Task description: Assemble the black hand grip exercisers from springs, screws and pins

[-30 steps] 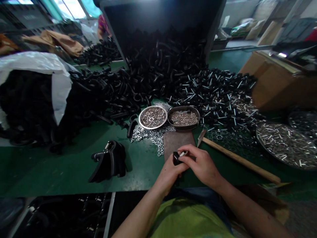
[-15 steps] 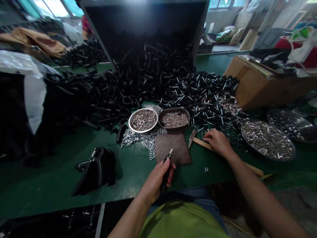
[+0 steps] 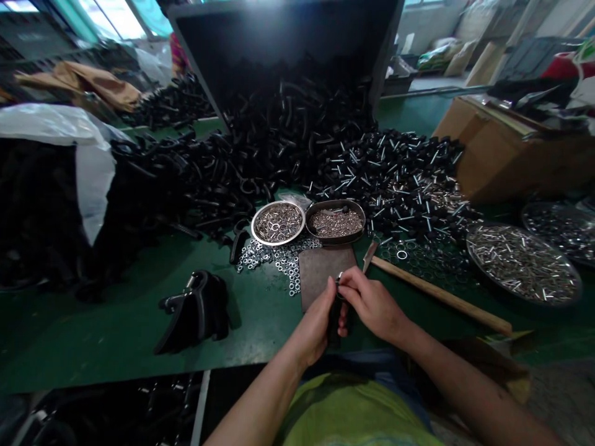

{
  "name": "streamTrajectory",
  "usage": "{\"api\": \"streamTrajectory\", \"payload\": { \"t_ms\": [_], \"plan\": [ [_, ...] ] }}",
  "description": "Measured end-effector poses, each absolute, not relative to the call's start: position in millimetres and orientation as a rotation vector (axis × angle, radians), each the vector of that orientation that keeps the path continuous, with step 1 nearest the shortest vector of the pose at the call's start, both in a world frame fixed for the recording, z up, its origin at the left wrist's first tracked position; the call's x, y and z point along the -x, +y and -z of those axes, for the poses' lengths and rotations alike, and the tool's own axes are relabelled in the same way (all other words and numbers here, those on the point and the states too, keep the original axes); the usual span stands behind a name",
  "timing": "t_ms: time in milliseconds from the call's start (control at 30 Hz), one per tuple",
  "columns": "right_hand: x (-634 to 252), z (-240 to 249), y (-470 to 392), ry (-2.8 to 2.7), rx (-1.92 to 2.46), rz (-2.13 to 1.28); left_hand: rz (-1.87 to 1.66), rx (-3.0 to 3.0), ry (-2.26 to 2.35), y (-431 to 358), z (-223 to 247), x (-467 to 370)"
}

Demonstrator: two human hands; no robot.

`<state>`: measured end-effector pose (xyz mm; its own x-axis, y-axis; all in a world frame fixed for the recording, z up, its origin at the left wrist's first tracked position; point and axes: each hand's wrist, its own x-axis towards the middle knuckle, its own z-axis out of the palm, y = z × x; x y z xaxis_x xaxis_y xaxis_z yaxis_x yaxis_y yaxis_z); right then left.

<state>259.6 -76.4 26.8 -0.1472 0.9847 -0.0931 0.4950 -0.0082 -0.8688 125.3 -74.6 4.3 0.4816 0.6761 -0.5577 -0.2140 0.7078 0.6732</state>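
L hand (image 3: 320, 322) is wrapped round a dark part (image 3: 333, 331), so that grip is narrow & loaded. R hand (image 3: 372, 303) pinches w/ thumb + index at the part's far end, by a small metal pc (image 3: 339, 277); its exact shape is mostly hidden by the fingertips. Step in hand looks like 2-handed fitting of the pc at that end, prob. partway. Next move calls for a steady L hold & fine R fingertip alignment; a slip could drop the pc.

Just beyond the grip: flat brown pad (image 3: 318, 279) on the green bench (image 3: 260, 322). R of the grip, a wooden-handled hammer (image 3: 441, 294), head near the pad's corner; no maker's mark legible on it. Well L of the grip, a black curved assembly (image 3: 199, 310), also w/o readable marking.

Farther, past the pad: loose nuts (image 3: 294, 282) L of it, then 2 small containers side by side, silver bowl (image 3: 277, 243) & dark tin (image 3: 337, 240). Far R, big round tray (image 3: 579, 288) of metal pins. Beyond the containers, a heap of black handles (image 3: 279, 142) &, to its R, black knobs w/ screws (image 3: 409, 179). Cardboard box (image 3: 493, 155) far R: no print I can read.
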Motion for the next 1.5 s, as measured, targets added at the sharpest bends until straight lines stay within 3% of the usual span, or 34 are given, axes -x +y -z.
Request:
{"api": "streamTrajectory", "payload": {
  "t_ms": [100,267,333,433,500,600,800,1067,1333,1500],
  "plan": [
    [-259,-23,-78,-1.697,1.526,-1.053,-0.592,-0.762,1.005,-78,-4,-124],
    [-287,-22,-67,-1.802,1.318,-1.303,-0.506,-0.867,1.020,-81,-6,-116],
    [-314,-20,-49,-1.880,1.542,-1.014,-0.473,-0.740,0.995,-81,-7,-113],
    [-361,-11,-15,-1.755,2.176,-0.250,-0.543,-0.575,0.981,-79,-4,-108],
    [-385,-2,7,-1.714,2.494,-0.150,-0.614,-0.506,0.966,-77,-1,-106],
    [-403,8,28,-1.737,2.636,-0.262,-0.656,-0.416,0.936,-74,2,-106],
    [-408,1,35,-1.682,2.515,-0.379,-0.661,-0.208,0.904,-63,2,-106],
    [-319,-54,-44,-1.568,1.455,-0.840,-0.839,0.076,0.747,-49,4,-100],
    [-252,-41,-71,-1.979,1.146,-0.537,-0.994,0.018,0.691,-56,-8,-110],
    [-237,-26,-70,-1.936,1.195,-0.309,-1.222,-0.058,0.803,-61,-11,-114]
  ]
}}
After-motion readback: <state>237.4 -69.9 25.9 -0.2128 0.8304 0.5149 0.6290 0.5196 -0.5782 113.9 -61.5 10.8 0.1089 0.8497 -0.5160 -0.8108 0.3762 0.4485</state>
